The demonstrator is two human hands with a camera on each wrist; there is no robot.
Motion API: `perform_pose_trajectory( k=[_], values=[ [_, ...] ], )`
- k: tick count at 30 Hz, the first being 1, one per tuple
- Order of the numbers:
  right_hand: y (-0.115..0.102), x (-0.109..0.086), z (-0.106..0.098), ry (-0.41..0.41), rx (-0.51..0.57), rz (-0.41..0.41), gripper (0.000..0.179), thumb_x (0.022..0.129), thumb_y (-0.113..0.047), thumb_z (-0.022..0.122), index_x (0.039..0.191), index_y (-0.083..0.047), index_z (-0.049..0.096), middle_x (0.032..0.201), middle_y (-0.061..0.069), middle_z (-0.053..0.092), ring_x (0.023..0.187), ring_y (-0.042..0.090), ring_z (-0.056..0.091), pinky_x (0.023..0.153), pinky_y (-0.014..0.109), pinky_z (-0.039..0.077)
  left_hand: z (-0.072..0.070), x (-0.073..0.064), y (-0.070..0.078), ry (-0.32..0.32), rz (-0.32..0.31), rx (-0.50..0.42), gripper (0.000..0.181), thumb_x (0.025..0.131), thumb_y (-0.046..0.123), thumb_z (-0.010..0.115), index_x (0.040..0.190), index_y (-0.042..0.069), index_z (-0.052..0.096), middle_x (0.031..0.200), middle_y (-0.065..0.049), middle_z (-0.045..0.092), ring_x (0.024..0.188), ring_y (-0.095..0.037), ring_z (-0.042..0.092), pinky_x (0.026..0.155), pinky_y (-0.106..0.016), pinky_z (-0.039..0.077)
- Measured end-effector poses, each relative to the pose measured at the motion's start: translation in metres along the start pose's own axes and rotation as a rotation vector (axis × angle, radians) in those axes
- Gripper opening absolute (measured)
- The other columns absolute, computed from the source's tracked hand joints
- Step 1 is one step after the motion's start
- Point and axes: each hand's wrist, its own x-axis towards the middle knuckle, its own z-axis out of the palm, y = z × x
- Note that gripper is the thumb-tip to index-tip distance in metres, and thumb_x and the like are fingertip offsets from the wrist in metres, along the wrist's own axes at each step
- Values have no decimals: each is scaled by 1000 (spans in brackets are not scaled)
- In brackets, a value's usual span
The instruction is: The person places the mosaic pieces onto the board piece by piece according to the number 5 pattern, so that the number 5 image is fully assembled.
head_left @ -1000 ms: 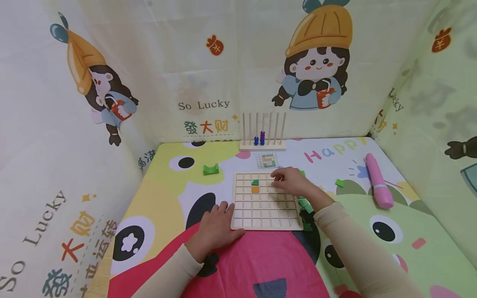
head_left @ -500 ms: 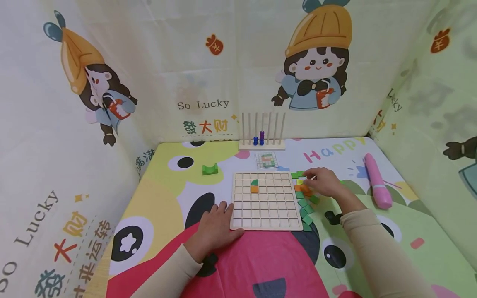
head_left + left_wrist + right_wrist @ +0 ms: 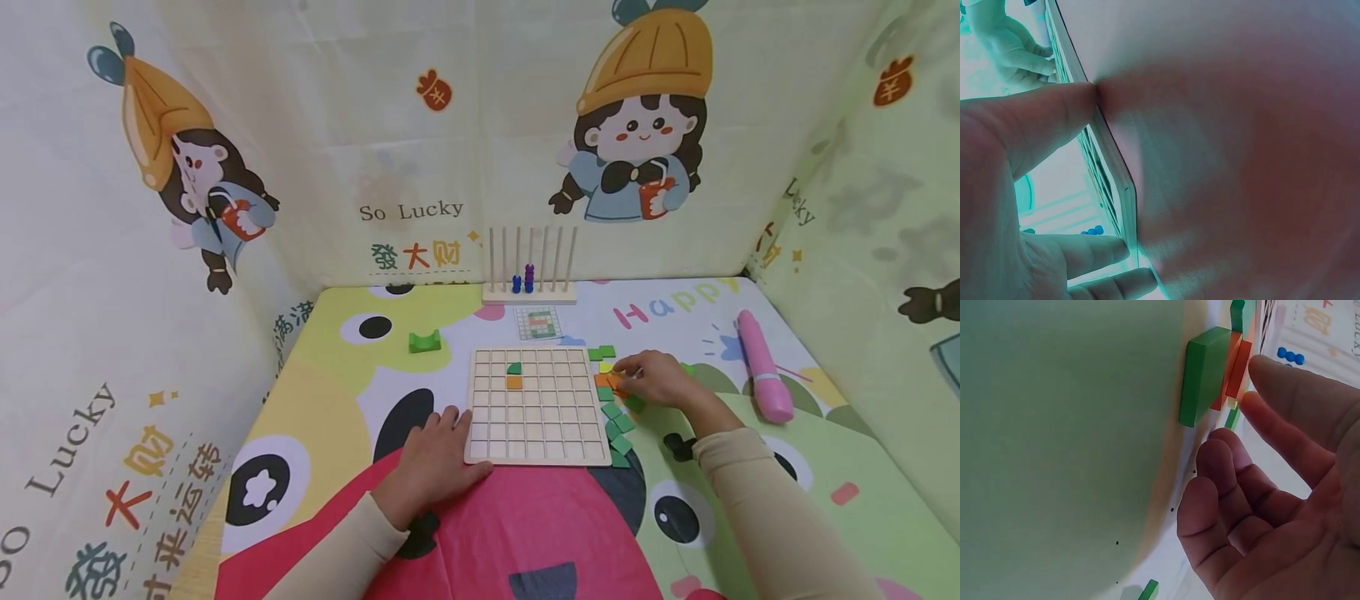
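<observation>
A wooden grid board (image 3: 555, 425) lies flat, with a green quarter-round tile (image 3: 514, 368) and an orange square tile (image 3: 514, 382) in its cells. My left hand (image 3: 438, 450) rests along the board's left edge; in the left wrist view its thumb (image 3: 1054, 115) touches the rim. Right of the board, my right hand (image 3: 656, 379) reaches to some orange tiles (image 3: 604, 380). In the right wrist view, thumb (image 3: 1285, 384) and index finger meet the near orange tile (image 3: 1239, 369) with a gap between their tips. The other fingers are loosely curled.
Several green tiles (image 3: 613, 425) lie along the board's right side, a yellow tile (image 3: 606, 367) above the orange ones. Behind stand a pattern card (image 3: 538, 323) and a peg rack with beads (image 3: 528, 297). A green block (image 3: 424, 341) lies left, a pink cylinder (image 3: 765, 367) right.
My right hand has moved off the board to the tiles at its right, then slightly down toward the orange ones. The left hand has stayed put.
</observation>
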Motion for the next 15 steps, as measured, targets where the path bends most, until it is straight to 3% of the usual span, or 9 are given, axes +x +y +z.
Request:
perform_pose_trajectory(
  k=[15],
  values=[
    [-5, -2, 6, 51, -4, -14, 18, 93, -16, 76, 104, -3, 70, 95, 10, 71, 85, 26, 62, 79, 43, 52, -1, -1, 1, 4, 4, 3, 95, 80, 66, 76, 151, 8, 51, 139, -13, 55, 118, -29, 56, 86, -49, 56]
  ],
)
